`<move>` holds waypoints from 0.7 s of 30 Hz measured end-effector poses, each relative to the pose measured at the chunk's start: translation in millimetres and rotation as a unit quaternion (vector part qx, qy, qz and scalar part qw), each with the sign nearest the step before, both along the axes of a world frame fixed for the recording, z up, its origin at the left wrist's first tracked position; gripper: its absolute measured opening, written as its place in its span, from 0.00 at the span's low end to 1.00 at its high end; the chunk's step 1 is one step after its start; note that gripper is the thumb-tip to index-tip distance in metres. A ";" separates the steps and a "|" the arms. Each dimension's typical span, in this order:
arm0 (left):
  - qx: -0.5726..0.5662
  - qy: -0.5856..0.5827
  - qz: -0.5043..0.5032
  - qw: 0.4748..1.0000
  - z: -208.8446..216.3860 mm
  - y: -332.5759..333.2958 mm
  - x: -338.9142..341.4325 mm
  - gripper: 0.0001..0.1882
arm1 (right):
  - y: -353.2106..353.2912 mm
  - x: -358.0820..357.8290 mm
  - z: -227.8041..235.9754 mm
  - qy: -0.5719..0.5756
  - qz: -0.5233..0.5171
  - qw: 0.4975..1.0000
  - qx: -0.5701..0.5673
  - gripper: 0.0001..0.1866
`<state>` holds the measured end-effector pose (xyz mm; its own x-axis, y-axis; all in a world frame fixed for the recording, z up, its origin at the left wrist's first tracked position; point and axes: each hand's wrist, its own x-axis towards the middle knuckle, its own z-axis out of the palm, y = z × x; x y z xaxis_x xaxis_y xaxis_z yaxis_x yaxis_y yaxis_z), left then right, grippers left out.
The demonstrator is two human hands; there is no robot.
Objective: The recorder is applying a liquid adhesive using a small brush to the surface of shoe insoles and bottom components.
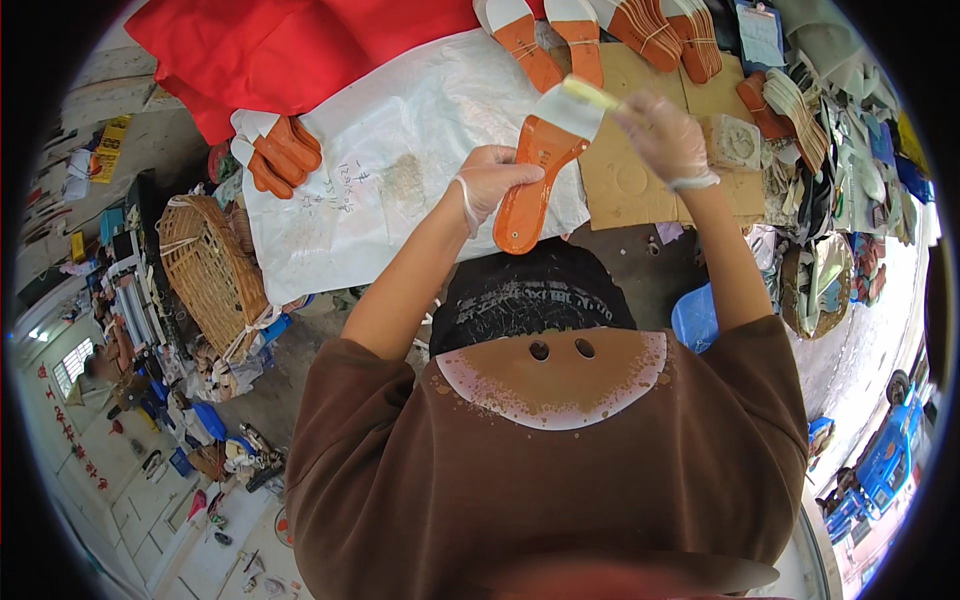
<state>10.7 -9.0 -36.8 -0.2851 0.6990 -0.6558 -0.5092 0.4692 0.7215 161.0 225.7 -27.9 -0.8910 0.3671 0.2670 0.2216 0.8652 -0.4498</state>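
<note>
My gloved left hand (492, 183) is closed on an orange-brown insole (530, 190) with a white front part, the thumb lying across its upper face. The insole tilts up away from me, rounded heel end nearest. In a clear glove, my right hand (662, 140) is blurred by motion and closed round a pale yellow brush-like tool (590, 94). The tool's tip lies over the white end of the insole; whether it touches cannot be told. Close to the right hand stands a whitish squarish dish (732, 142) on brown cardboard (625, 175).
White sheeting (340, 215) covers the work surface, with red cloth (270, 50) at the far left. A small stack of insoles (287, 155) lies on the sheeting; tied bundles (645, 32) sit at the far edge. A wicker basket (210, 270) is at left, a blue container (695, 318) at right.
</note>
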 end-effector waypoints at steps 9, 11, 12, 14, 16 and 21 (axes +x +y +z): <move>-0.006 -0.017 0.012 1.000 2.6 -6.6 -0.9 0.18 | 17.4 19.1 -13.4 -0.028 -0.099 0.994 -0.036 0.13; -0.013 -0.006 0.015 1.000 4.3 -8.4 -3.2 0.16 | -15.9 31.1 -5.6 -0.015 -0.033 0.998 -0.044 0.13; -0.019 0.005 0.017 1.000 5.9 -7.4 -3.9 0.15 | -29.0 33.3 -1.1 -0.001 0.031 0.998 -0.049 0.13; 0.000 0.015 0.016 1.000 12.0 -5.4 -1.4 0.15 | -27.9 32.8 -3.2 -0.074 0.023 0.996 -0.042 0.12; 0.020 0.023 0.008 1.000 15.3 -2.7 1.4 0.15 | 2.8 30.9 -28.9 -0.055 -0.143 0.988 0.011 0.12; -0.011 -0.021 0.010 1.000 7.6 -4.4 -9.3 0.17 | 4.2 32.3 -22.4 0.048 -0.097 0.993 -0.053 0.12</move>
<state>1.3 -13.5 -29.2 -0.2709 0.6792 -0.6821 -0.5483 0.4736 0.6893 193.3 229.9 -50.3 -0.7731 0.5596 0.2986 0.3303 0.7571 -0.5637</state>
